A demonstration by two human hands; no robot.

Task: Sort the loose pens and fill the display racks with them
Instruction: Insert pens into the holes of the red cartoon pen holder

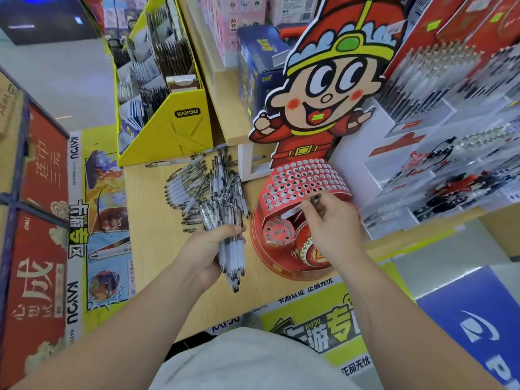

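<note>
Left hand [208, 254] grips a bundle of gel pens [233, 249]. Right hand [332, 229] pinches a single pen [298, 211] over the red perforated rack [298, 178]. Loose pens [202, 187] lie on the tabletop [157, 249] beyond the left hand. I'd bring the pen upright, then seat it in a free hole.

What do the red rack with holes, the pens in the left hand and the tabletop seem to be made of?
Red rack: probably printed cardboard, matte; its holes look punched and its edges folded.
Pens gripped by the left hand: likely plastic, with glossy clear barrels and white grips.
Tabletop: pale wood-grain surface, smooth, perhaps laminate; real wood cannot be excluded.
</note>
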